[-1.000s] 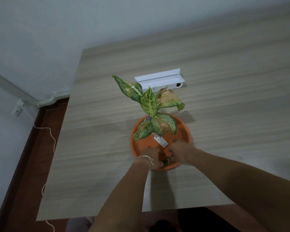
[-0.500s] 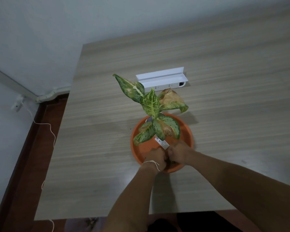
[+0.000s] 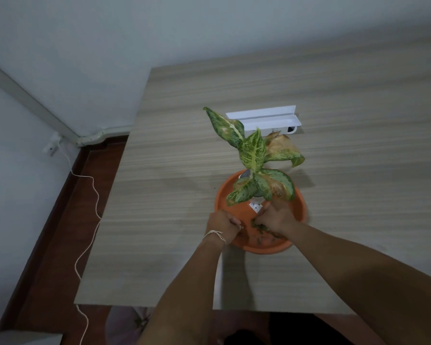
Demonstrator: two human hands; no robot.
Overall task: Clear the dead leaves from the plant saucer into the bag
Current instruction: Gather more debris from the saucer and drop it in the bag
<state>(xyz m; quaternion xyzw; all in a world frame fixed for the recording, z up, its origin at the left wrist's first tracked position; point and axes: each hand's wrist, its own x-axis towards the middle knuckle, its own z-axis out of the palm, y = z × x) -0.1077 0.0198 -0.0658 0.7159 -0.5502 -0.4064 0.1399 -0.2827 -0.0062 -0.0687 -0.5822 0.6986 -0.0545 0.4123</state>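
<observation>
Orange saucer (image 3: 297, 207) near the tabletop's (image 3: 174, 195) front edge: both hands, left hand (image 3: 223, 226) and right hand (image 3: 275, 219), have parted slightly, fingers curled on leaf scraps (image 3: 260, 229), gathering unfinished.

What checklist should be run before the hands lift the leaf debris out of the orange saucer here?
1. Both hands in the saucer: ok; left hand and right hand are at its near side.
2. Debris gathered: ok; greenish leaf bits sit between the hands.
3. Firm hold on the debris: cannot tell; fingers are curled and hide it.
4. Bag within reach: not ok; no bag clearly in view.
5. Plant clear of the hands: ok, though its low leaves hang just above the right hand.
6. Saucer flat on the table: ok.
</observation>
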